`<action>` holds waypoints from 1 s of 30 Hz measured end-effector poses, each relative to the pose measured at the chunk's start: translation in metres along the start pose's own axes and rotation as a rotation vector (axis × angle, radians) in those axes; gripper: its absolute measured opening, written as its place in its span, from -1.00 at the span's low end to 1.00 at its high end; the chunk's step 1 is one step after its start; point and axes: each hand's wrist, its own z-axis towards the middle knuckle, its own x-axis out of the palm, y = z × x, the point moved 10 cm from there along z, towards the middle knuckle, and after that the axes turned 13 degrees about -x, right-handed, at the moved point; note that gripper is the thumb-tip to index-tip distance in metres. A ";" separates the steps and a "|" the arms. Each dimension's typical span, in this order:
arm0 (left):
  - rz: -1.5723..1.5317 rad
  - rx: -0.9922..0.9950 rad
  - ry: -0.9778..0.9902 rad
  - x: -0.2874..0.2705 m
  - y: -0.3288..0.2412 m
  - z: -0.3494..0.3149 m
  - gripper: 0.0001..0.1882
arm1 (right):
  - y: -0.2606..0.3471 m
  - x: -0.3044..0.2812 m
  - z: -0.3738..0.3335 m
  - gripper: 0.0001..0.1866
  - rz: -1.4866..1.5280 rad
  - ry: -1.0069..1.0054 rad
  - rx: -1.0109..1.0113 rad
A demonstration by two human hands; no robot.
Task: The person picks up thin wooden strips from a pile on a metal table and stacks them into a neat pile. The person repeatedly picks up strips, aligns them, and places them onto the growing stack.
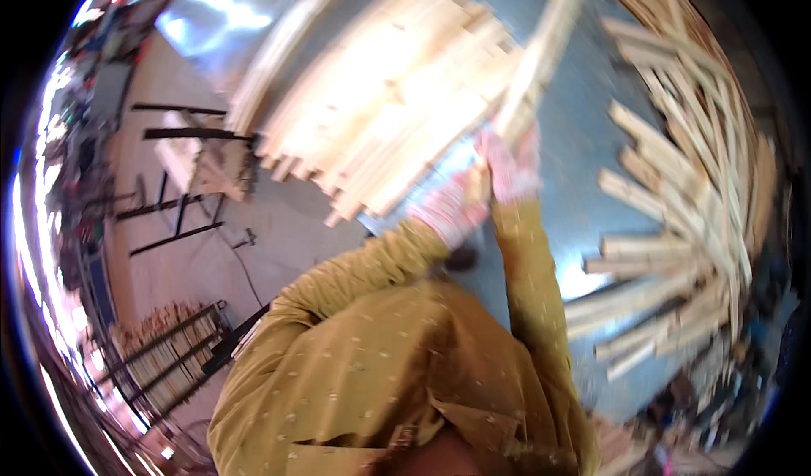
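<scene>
My right hand (517,170), in a pale pink-and-white glove, is closed around the near end of a long wooden strip (545,54) that points away toward the far edge of the metal table. Beside it, my left hand (450,209), gloved alike, is closed on a short stretch of wood (478,182); whether this belongs to the same strip, I cannot tell. Just left of both hands lies a wide layer of pale wooden strips (397,87) side by side, their near ends uneven. Motion blur softens the hands and the wood.
Loose wooden strips (667,180) lie jumbled along the table's right side. Another long piece (287,49) borders the layer on the left. On the floor to the left stand a dark metal frame stand (182,176) and a rack filled with wood pieces (169,353). The grey metal tabletop (574,130) shows between the piles.
</scene>
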 end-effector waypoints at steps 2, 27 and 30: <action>0.254 -0.202 0.265 -0.038 -0.029 -0.001 -0.33 | 0.002 0.013 0.012 -0.03 -0.012 -0.061 -0.090; -0.455 0.567 -0.054 -0.338 0.029 0.158 -0.13 | -0.090 0.205 -0.006 -0.08 0.172 -0.055 -0.183; -0.626 0.642 -0.010 -0.255 -0.005 0.128 -0.16 | -0.078 0.181 -0.018 -0.11 -0.246 -0.107 -0.234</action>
